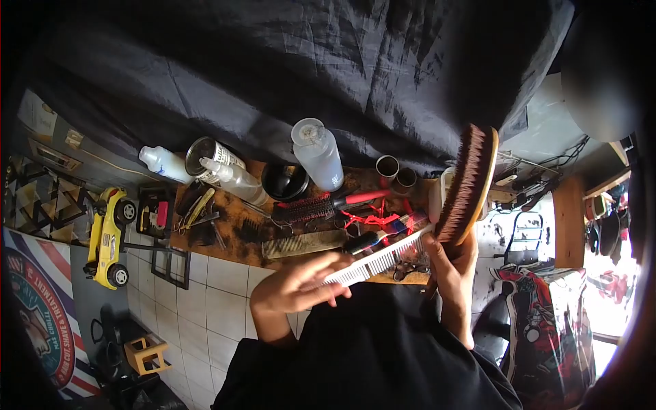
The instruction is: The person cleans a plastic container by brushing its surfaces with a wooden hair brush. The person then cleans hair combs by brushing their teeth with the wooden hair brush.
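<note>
My left hand [301, 287] is closed around one end of a white comb [383, 260], which slants up to the right. The comb's other end reaches my right thumb; whether the thumb presses on it I cannot tell. My right hand [454, 270] grips a brush [467, 184] with brown bristles and a wooden back, held upright with the bristles facing left. Below the hands on the wooden counter [239, 222] lie a tan comb [304, 244], a round hairbrush [304, 210] with a red handle, and red clips [369, 220].
Along the counter's back stand a frosted bottle [318, 156], a black bowl [285, 181], a spray bottle [229, 179], a can [212, 154] and two cups [387, 167]. Dark cloth [273, 75] hangs behind. A yellow toy car [108, 238] is at the left.
</note>
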Available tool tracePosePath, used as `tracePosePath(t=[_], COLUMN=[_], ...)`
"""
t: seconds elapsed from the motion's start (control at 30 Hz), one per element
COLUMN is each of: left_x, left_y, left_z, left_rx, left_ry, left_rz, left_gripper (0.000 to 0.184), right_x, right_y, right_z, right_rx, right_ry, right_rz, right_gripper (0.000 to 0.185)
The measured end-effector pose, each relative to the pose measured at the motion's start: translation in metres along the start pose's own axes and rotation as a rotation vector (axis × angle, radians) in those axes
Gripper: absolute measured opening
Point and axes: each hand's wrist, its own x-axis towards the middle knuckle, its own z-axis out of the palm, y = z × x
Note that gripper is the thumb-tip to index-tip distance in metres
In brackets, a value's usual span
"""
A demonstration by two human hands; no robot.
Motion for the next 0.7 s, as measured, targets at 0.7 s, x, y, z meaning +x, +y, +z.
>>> tracePosePath(t=[0.7], left_x=[0.034], left_y=[-0.034], left_z=[0.019], left_rx=[-0.47], left_ry=[-0.366], left_rz=[0.076], left_gripper=[0.058], right_x=[-0.005], right_y=[-0.008], right_z=[0.01], right_rx=[-0.63], right_ry=[-0.359], right_rz=[-0.667], right_gripper=[0.053])
